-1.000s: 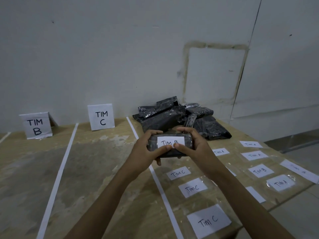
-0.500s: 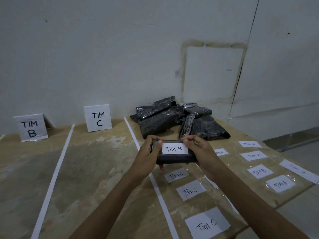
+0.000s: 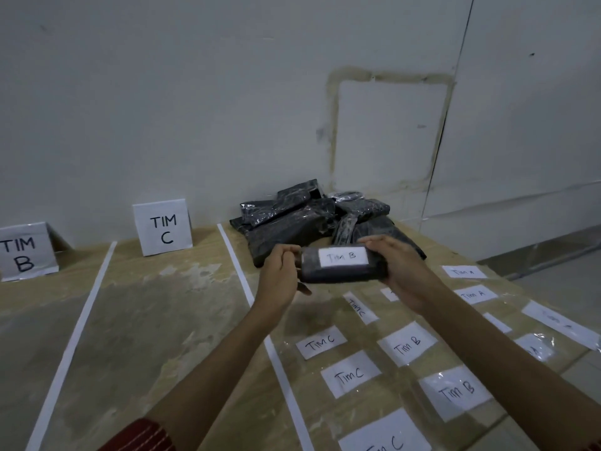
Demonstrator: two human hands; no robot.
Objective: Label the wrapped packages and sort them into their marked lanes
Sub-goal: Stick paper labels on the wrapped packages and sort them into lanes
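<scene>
Head view. Both hands are raised over the table (image 3: 146, 320), just right of the white tape line (image 3: 242, 271) that bounds the TIM C lane. A dark wrapped package (image 3: 341, 271) sits between the two hands, held off the table, long side roughly level. Its top face carries a white label (image 3: 343, 256) reading "TIM B".

The left hand (image 3: 279, 278) is at the package's left end, with fingers curled in against that end. How far they wrap under is hidden. The right hand (image 3: 403, 271) grips the right end, thumb along the top edge next to the label and fingers curled underneath.

Directly behind the held package, against the wall (image 3: 195, 92), is a pile of black wrapped packages (image 3: 292, 222), unlabeled as far as can be seen.

Lane markers stand at the wall: the TIM C sign (image 3: 162, 227) left of the pile, and the TIM B sign (image 3: 22, 253) further left, cut by the frame edge. A second tape line (image 3: 81, 320) runs between them.

Below and right of the hands, loose paper labels lie under clear film: Tim C labels (image 3: 320, 341), Tim B labels (image 3: 406, 345) and Tim A labels (image 3: 474, 294). A red sleeve (image 3: 140, 436) shows at the bottom edge.
</scene>
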